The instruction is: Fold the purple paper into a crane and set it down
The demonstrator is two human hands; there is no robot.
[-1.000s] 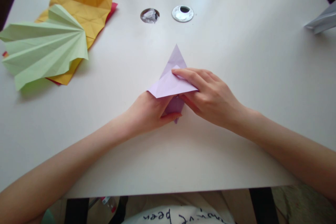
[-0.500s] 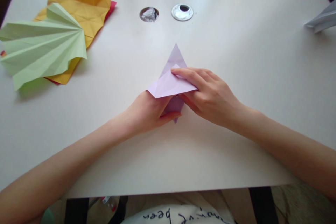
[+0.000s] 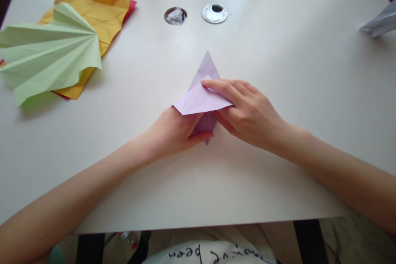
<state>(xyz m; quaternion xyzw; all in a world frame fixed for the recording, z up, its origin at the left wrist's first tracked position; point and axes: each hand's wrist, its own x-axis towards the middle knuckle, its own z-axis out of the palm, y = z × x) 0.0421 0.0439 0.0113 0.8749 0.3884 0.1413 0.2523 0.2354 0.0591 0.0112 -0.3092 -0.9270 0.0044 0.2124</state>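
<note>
Both hands on the lilac fold, mid-table

Left hand pinches the purple paper from below, right hand presses its raised flap flat-fingered. Further back: green fan on orange sheet, far left of the table.

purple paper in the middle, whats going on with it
A person is folding a pale purple paper sheet on a white table. The right hand presses a raised flap, and the left hand pinches the lower tip. A pleated green paper fan lies on orange paper at far left.
</note>
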